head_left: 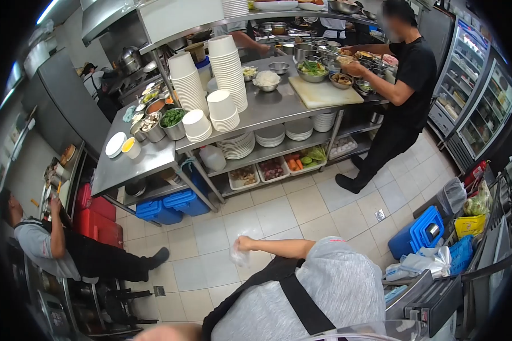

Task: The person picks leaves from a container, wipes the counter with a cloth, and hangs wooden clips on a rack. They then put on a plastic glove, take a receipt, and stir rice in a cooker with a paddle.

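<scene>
My right hand (244, 244) reaches out over the tiled floor, its fingers closed on a crumpled thin clear plastic bag (239, 258). Part of the plastic bunches above the fingers and part hangs below them. The arm comes from a grey short sleeve, beside a black apron strap. At the bottom edge, a blurred bit of skin on my left side (168, 332) shows, with the fingers out of view. A transparent shield (381, 329) edges into the bottom of the view.
A steel counter (261, 111) carries stacked white tubs (227, 74), a cutting board (324, 91) and bowls of food. One person (409, 74) works at its right end; another (51, 244) stands at left. Blue bins (159, 211) and a blue container (418, 230) stand low.
</scene>
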Available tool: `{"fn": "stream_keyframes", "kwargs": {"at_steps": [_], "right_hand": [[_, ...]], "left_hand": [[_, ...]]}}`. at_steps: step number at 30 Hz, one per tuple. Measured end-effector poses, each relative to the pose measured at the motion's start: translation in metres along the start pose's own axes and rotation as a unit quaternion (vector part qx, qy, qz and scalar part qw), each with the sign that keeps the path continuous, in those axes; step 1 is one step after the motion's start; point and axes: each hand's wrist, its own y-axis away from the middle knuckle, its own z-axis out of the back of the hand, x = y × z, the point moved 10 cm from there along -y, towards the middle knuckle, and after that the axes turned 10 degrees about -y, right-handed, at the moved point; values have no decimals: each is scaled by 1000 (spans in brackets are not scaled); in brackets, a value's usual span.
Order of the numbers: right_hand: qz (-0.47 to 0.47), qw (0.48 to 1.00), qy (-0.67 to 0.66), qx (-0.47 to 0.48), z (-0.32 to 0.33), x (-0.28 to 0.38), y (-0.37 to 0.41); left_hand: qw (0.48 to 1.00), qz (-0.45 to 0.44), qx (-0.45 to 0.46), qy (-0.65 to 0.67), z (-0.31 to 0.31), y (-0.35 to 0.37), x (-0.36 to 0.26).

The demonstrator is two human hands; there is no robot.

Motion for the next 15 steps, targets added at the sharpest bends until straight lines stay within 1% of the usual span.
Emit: {"fn": "stream_keyframes", "kwargs": {"at_steps": [1, 2, 3, 4, 5, 6, 7, 8, 9, 12, 14, 15], "right_hand": [[-3, 989, -140, -41, 11, 26, 6], [-9, 958, -276, -80, 24, 50, 15], [-1, 945, -325, -51, 31, 87, 26], [5, 928, -372, -22, 38, 124, 38], [45, 918, -394, -20, 47, 163, 55], [83, 907, -413, -18, 57, 195, 70], [121, 909, -397, -13, 63, 221, 79], [159, 911, -381, -7, 68, 242, 87], [196, 910, -364, -1, 74, 258, 92], [174, 908, -382, -8, 86, 266, 85], [119, 891, -437, -32, 95, 259, 72], [99, 870, -484, -12, 94, 259, 65]], "left_hand": [[992, 49, 69, -92, -8, 25, 32], [971, 107, 177, -119, -18, 58, 53], [933, 153, 286, -156, -40, 89, 69], [914, 240, 285, -163, -37, 142, 96], [841, 371, 344, -190, -29, 198, 115], [786, 424, 406, -196, -29, 242, 120], [722, 473, 464, -200, -27, 282, 122], [698, 559, 434, -108, -28, 312, 121], [663, 635, 396, -15, -31, 337, 119], [563, 768, 305, 7, -8, 378, 131], [566, 772, 290, -4, -6, 383, 144], [566, 777, 277, -18, -2, 385, 151]]}}
